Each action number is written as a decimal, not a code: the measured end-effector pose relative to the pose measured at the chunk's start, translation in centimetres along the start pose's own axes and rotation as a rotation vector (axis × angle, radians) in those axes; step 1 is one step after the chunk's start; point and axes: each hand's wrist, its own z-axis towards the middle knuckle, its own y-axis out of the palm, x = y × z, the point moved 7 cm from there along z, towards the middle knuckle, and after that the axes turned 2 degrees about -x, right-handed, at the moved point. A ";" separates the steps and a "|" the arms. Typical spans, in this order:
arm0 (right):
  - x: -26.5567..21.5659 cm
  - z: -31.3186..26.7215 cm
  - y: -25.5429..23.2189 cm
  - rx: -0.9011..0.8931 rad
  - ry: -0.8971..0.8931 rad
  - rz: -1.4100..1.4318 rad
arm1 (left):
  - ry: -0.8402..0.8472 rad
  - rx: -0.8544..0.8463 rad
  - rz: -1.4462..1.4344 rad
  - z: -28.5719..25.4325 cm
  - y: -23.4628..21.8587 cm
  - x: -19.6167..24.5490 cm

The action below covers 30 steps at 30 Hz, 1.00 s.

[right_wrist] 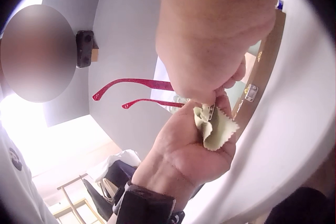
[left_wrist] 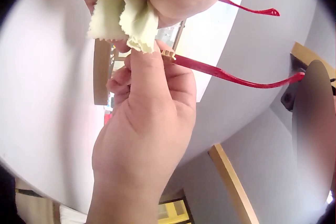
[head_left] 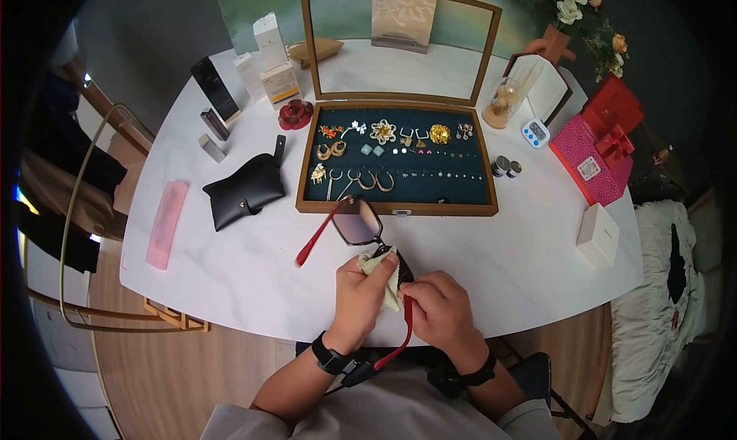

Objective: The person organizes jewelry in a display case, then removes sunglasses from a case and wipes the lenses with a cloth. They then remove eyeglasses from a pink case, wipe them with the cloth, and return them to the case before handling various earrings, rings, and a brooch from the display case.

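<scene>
Dark-lensed sunglasses [head_left: 358, 222] with red temples are held up over the near edge of the table, both temples unfolded. My left hand [head_left: 359, 296] grips a pale green cleaning cloth [head_left: 392, 296] with a zigzag edge, folded over the nearer lens, thumb on top. At the hinge, the fingers of my right hand [head_left: 439, 308] pinch the frame beside the near red temple [left_wrist: 210, 69]. In the right wrist view the cloth [right_wrist: 219, 130] hangs out of the left palm, and most of that lens is hidden by cloth and fingers.
An open wooden jewelry case [head_left: 399, 207] with rows of earrings and brooches stands just beyond the hands. A black glasses pouch [head_left: 244, 193] and a pink sleeve [head_left: 166, 225] lie to the left. On the right are a white box [head_left: 598, 237], a pink gift box [head_left: 591, 160] and a timer [head_left: 536, 133].
</scene>
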 end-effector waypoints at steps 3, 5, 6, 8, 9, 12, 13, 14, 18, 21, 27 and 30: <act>0.0 -0.1 0.1 -0.008 0.002 -0.005 | -0.001 0.000 -0.005 0.1 0.0 0.0; 0.1 -0.3 0.1 -0.005 0.008 -0.007 | 0.004 0.000 0.001 0.1 0.0 -0.2; 0.3 -0.4 0.0 0.004 0.019 -0.015 | 0.013 -0.005 0.015 0.1 0.1 -0.3; 0.5 -0.4 0.0 0.014 0.030 -0.022 | 0.022 -0.011 0.029 0.0 0.2 -0.3; 0.5 -0.4 -0.1 0.023 0.024 -0.037 | 0.023 -0.033 0.038 -0.1 0.4 -0.3; 0.8 -0.5 -0.2 0.033 0.018 -0.065 | -0.002 -0.120 0.027 -0.1 0.6 -0.2; 0.8 -0.6 -0.2 0.034 0.016 -0.077 | -0.028 -0.183 0.009 -0.2 0.8 -0.3; 0.9 -0.6 -0.3 0.033 0.016 -0.077 | -0.028 -0.182 0.009 -0.1 0.4 -0.3; 0.8 -0.2 -1.2 0.071 0.002 -0.106 | -0.095 -0.265 0.089 -0.2 0.2 -1.6; 0.8 0.0 -1.4 0.074 -0.017 -0.102 | -0.077 -0.265 0.122 -0.3 0.1 -1.4; 0.6 -0.1 -1.3 0.071 -0.014 -0.085 | -0.040 -0.257 0.039 -0.4 -0.1 -0.4; 0.6 -0.1 -1.1 0.076 -0.012 -0.075 | -0.010 -0.199 -0.105 -0.5 0.1 -0.2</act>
